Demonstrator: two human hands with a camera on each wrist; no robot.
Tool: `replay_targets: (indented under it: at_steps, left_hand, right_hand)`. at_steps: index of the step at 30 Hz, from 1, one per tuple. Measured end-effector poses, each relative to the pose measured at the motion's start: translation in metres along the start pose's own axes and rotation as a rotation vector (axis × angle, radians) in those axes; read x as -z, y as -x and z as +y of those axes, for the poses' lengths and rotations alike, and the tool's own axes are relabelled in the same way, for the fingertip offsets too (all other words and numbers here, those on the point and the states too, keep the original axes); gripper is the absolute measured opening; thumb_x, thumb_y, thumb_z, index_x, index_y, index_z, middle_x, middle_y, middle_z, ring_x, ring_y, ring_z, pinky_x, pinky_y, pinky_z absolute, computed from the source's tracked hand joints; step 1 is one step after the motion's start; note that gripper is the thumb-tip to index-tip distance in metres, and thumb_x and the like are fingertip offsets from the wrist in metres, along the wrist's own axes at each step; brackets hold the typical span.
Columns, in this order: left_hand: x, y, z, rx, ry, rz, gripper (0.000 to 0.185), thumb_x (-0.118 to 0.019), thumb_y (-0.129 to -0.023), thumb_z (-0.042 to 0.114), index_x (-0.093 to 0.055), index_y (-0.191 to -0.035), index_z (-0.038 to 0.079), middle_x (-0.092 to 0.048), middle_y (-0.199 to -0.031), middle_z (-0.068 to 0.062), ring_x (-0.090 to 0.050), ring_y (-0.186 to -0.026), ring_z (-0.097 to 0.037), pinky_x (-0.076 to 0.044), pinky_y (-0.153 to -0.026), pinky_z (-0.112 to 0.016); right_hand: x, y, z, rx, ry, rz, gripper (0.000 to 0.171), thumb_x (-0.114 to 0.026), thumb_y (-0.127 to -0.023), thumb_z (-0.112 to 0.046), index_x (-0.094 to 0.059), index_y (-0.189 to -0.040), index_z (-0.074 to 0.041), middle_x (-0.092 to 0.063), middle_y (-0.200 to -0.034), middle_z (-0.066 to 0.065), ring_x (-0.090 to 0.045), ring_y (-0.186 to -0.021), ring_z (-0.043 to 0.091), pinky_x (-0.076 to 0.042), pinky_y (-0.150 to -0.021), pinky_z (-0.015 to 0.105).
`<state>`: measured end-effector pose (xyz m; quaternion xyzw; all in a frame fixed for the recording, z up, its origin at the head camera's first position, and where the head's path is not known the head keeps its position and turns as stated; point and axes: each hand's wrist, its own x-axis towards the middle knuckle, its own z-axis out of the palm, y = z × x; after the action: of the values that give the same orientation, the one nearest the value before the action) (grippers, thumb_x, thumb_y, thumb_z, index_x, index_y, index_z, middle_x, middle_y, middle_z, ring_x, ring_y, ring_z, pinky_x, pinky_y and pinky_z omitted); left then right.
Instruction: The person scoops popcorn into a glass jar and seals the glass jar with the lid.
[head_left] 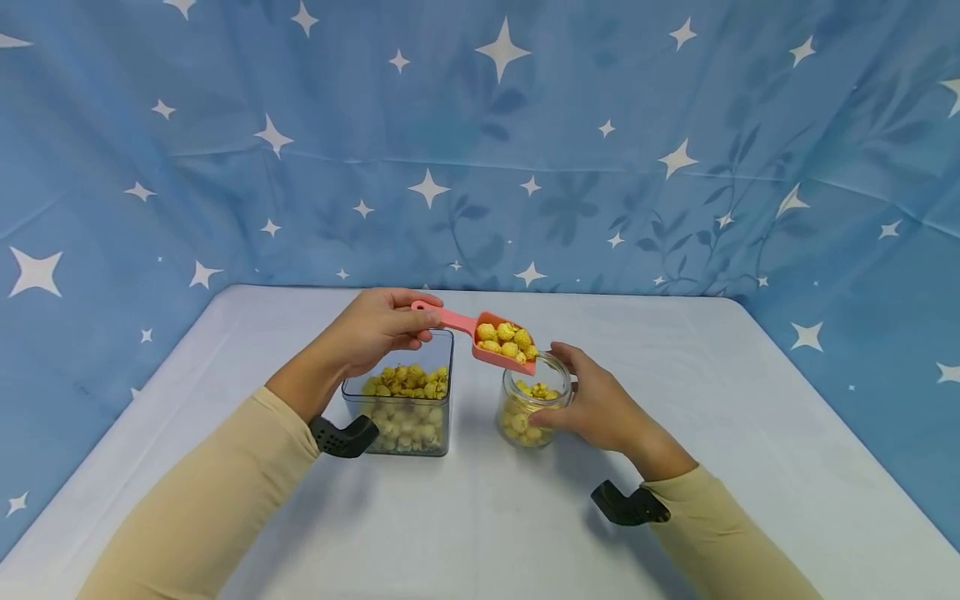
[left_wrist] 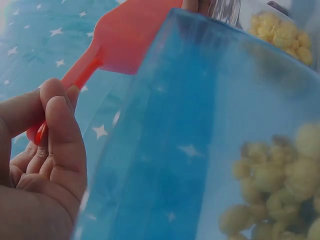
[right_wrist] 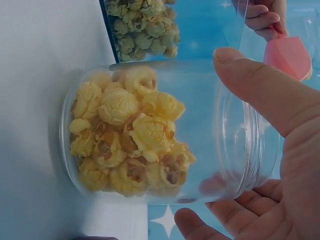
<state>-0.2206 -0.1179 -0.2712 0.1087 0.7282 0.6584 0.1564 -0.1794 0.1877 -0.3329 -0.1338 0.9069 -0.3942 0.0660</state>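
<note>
In the head view my left hand pinches the handle of a pink scoop, which is loaded with yellow popcorn. The scoop's front edge hangs over the mouth of a round glass jar. My right hand holds that jar from its right side, thumb in front and fingers behind. Popcorn fills roughly the lower half of the jar, as the right wrist view shows. In the left wrist view the scoop is seen from below, its load hidden.
Under and beside my left forearm stands a clear rectangular container, partly filled with popcorn. Both vessels rest on a white-covered table. Behind it hangs a blue curtain with white stars.
</note>
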Motion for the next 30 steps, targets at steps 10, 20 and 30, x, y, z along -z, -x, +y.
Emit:
replay_targets:
  at_steps: [10, 20, 30]
  left_hand:
    - [-0.011, -0.009, 0.007, 0.030, -0.109, -0.006, 0.037, -0.067, -0.098, 0.016, -0.060, -0.130, -0.003, -0.066, -0.103, -0.017, -0.062, -0.078, -0.019, -0.057, -0.075, -0.028]
    - [-0.018, -0.011, 0.018, 0.021, -0.252, -0.017, 0.037, -0.072, -0.095, 0.018, -0.064, -0.127, 0.002, -0.072, -0.097, -0.012, -0.066, -0.085, -0.023, -0.058, -0.083, -0.037]
    - [-0.016, -0.009, 0.022, 0.015, -0.260, -0.016, 0.037, -0.072, -0.095, 0.018, -0.064, -0.127, 0.002, -0.072, -0.101, -0.012, -0.067, -0.090, -0.027, -0.058, -0.080, -0.035]
  right_hand:
    - [-0.001, -0.001, 0.001, 0.004, -0.012, -0.004, 0.105, -0.089, -0.076, -0.034, -0.027, -0.153, 0.002, -0.038, -0.152, 0.019, -0.046, -0.133, 0.039, -0.046, -0.102, 0.053]
    - [0.000, 0.002, 0.002, 0.031, 0.015, 0.014, 0.103, -0.088, -0.077, -0.035, -0.029, -0.153, 0.001, -0.041, -0.151, 0.018, -0.048, -0.130, 0.036, -0.046, -0.101, 0.054]
    - [0.000, 0.003, 0.003, 0.038, 0.032, 0.024, 0.102, -0.089, -0.076, -0.034, -0.031, -0.152, 0.001, -0.043, -0.150, 0.018, -0.047, -0.132, 0.038, -0.046, -0.102, 0.054]
